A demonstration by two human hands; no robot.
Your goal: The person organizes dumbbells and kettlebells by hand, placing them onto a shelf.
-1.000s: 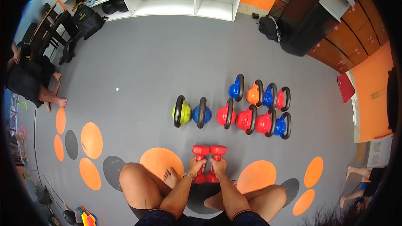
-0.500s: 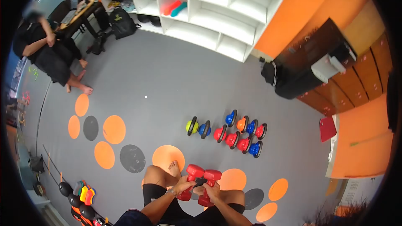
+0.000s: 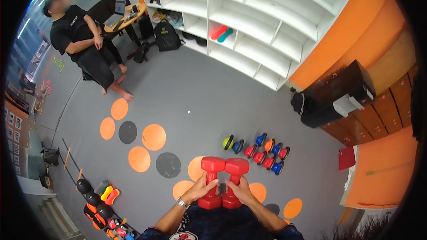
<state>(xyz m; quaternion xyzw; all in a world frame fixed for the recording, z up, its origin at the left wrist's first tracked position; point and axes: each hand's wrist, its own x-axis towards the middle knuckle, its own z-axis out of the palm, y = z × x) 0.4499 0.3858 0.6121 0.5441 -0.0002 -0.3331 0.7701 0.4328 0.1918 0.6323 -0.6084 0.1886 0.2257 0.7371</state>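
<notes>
I hold two red dumbbells side by side in front of my torso, their upper heads touching or nearly so. My left hand (image 3: pixel 200 190), with a metal watch at the wrist, is closed round the handle of the left dumbbell (image 3: pixel 213 164). Around the other handle wraps my right hand (image 3: pixel 240 190), gripping the right dumbbell (image 3: pixel 237 166). Both dumbbells stand roughly upright in view, with their lower heads close to my dark shirt (image 3: pixel 218 222). Parts of the handles are hidden by my fingers and thumbs.
Several kettlebells (image 3: pixel 250 152) stand on the grey floor ahead to the right. Orange and black floor circles (image 3: pixel 153 137) run leftward. A person in black (image 3: pixel 80 31) sits at back left by a round table (image 3: pixel 138 10). White shelving (image 3: pixel 240 64) lines the back; black balls (image 3: pixel 83 186) lie at left.
Both dumbbells have come up from between my knees, nearer the camera, and are now upright together. My legs have left the view. The camera's view has shifted, showing more of the seated person.
</notes>
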